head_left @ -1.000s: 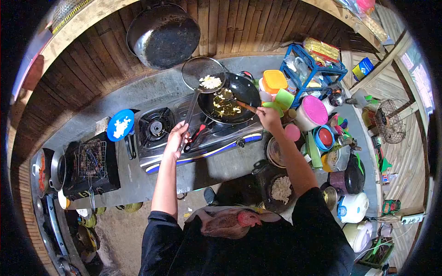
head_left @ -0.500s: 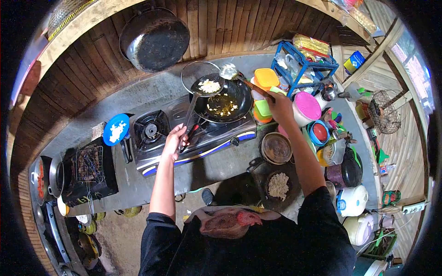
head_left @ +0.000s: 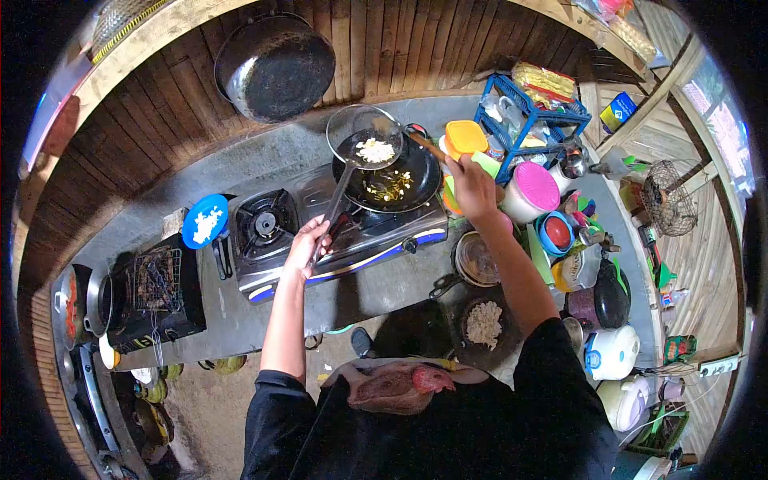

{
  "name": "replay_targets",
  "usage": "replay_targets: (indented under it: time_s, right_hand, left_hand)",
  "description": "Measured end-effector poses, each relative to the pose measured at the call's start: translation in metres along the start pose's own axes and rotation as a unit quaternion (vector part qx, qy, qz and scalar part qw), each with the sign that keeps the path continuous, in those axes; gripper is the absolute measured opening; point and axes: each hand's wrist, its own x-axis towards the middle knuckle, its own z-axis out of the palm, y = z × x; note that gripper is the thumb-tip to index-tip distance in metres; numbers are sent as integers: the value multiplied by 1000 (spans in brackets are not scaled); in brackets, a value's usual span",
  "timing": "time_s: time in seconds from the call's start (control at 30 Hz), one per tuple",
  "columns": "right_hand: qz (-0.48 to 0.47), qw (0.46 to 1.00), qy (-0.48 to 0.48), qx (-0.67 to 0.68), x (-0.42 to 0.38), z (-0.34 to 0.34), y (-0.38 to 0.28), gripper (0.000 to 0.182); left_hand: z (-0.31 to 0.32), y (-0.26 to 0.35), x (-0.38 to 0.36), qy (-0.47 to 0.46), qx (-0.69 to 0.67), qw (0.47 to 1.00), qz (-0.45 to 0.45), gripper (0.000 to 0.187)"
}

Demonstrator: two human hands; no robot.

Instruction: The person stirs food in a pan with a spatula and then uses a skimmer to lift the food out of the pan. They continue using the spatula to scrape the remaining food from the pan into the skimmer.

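My left hand (head_left: 309, 245) is closed around the long handle of a round strainer (head_left: 342, 192). The strainer's bowl is over the back left part of a black wok (head_left: 416, 188) and holds pale, chopped pieces (head_left: 374, 150). More bits lie in the yellowish oil in the wok, which sits on the right burner. My right hand (head_left: 474, 189) grips the wooden handle of a spatula (head_left: 428, 146). Its head, smeared by motion, appears over the strainer's right side.
The gas stove (head_left: 344, 264) has a bare left burner (head_left: 266, 225). A blue plate (head_left: 206, 222) with white pieces lies left of it. Tubs and a blue rack (head_left: 532, 132) stand at the right. A dark pan of pale food (head_left: 483, 324) sits nearer me. A large pan (head_left: 276, 68) hangs on the wall.
The spatula's head has swung left from above the wok's back edge to over the strainer. The strainer has shifted slightly right. My right hand has moved a little left and down.
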Motion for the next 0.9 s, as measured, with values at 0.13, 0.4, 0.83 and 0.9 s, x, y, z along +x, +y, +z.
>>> replay_targets:
  time_s: [0.13,0.4,0.83,0.9]
  right_hand:
    - [14,1000,-5,9,-2,-2,-4,31]
    - [172,981,-67,66,7,-24,33,24]
    - [149,957,-225,103,35,-31,65,15]
    - [153,950,-261,76,39,-22,65,14]
  left_hand:
    - [-1,0,0,-5,-3,1000,3,24]
    - [-5,2,0,19,10,1000,12,23]
    - [-8,1,4,15,-13,1000,18,23]
    - [-5,1,3,31,-12,999,17,21]
